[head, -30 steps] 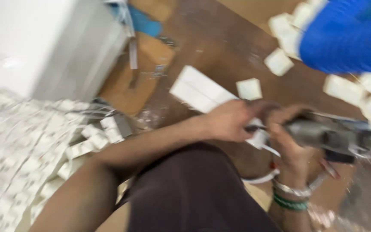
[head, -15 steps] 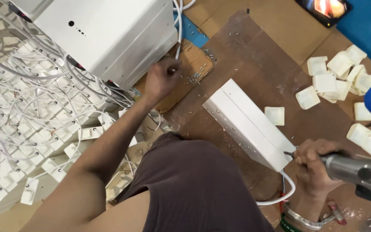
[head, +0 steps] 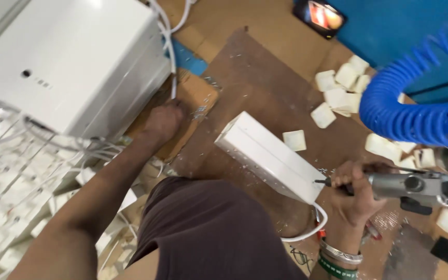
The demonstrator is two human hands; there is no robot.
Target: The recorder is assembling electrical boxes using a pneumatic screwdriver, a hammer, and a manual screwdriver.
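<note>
The right hand [head: 356, 189] is closed around a grey pneumatic screwdriver [head: 408, 186], whose tip touches the near end of a long white box [head: 270, 155] lying on the brown board [head: 265, 78]. The left hand [head: 163, 122] reaches far left beside a big white casing [head: 73, 62]; I cannot tell how its fingers are. A blue coiled hose [head: 416, 114] hangs at right.

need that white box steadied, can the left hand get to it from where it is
Probably yes. The left hand rests on the small cardboard piece, apart from the long white box, with only bare brown board between them. The right hand holds the power screwdriver against it.
</note>
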